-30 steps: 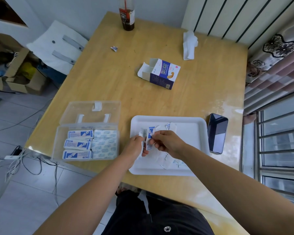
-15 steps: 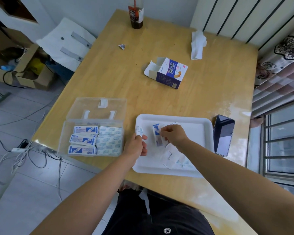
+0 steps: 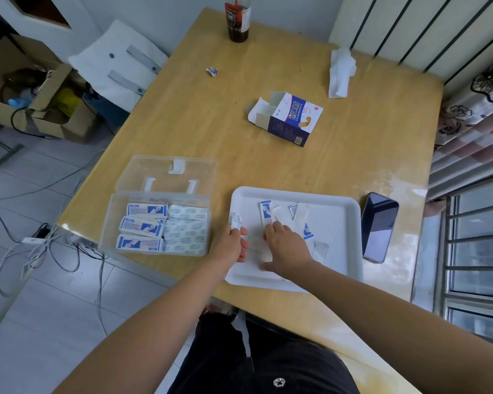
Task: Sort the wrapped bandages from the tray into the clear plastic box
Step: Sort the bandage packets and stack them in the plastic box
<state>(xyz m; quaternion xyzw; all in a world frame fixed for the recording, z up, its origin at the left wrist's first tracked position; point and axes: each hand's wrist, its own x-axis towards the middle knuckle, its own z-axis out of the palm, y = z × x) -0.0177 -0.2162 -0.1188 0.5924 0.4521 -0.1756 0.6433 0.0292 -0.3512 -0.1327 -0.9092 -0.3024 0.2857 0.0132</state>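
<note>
A white tray (image 3: 336, 211) lies on the wooden table with several wrapped bandages scattered in it. My left hand (image 3: 231, 245) pinches a wrapped bandage (image 3: 235, 218) upright at the tray's left rim. My right hand (image 3: 286, 247) lies over the tray with its fingertips on a blue-and-white bandage (image 3: 266, 213); its fingers look fairly straight. Left of the tray stands the clear plastic box (image 3: 157, 223), lid open toward the back, holding two columns of stacked bandages.
A black phone (image 3: 379, 226) lies right of the tray. An opened bandage carton (image 3: 289, 116), a crumpled tissue (image 3: 340, 72), a small wrapper scrap (image 3: 211, 71) and a dark drink cup (image 3: 237, 19) sit farther back. Cables and cardboard boxes are on the floor at left.
My right hand has lowered the blue-and-white bandage flat onto the tray and spread over it. My left hand keeps its bandage at the tray's left edge.
</note>
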